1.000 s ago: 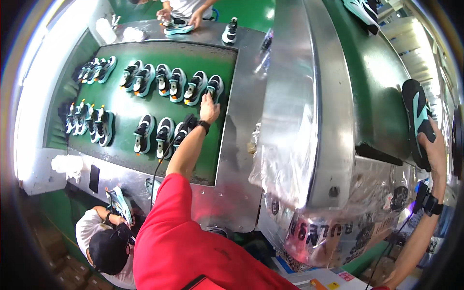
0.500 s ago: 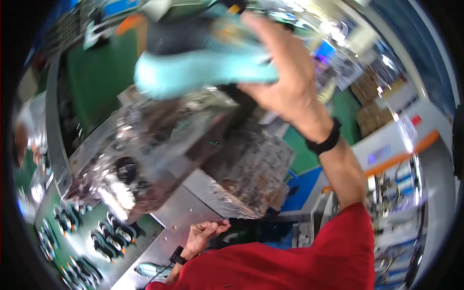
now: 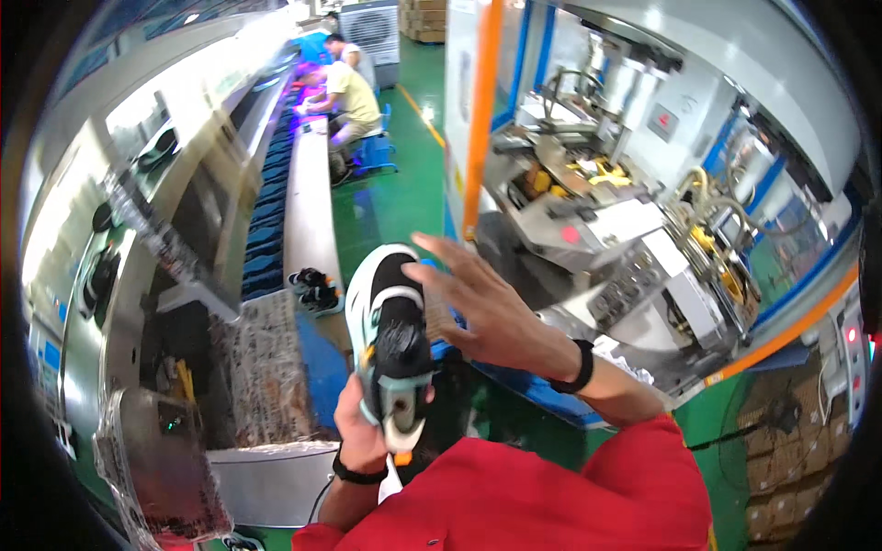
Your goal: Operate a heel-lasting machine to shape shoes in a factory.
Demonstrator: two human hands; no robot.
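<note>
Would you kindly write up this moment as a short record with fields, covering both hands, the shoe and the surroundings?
Left hand: left hand grips the shoe at its heel end, from below.
Right hand: right hand open, fingers spread, just beside the shoe; contact cannot be told.
Held item: shoe, black and white with a pale green heel, toe pointing away.
Wrists: black band on the right wrist.
Surroundings: green floor, pair of shoes on the conveyor, seated people far back.

A shoe factory floor: a long conveyor line point(image 3: 308, 184) carrying pairs of shoes point(image 3: 314, 289), seated workers point(image 3: 344, 92) alongside, heavy machines point(image 3: 625, 239), green painted floor point(image 3: 395, 202).
</note>
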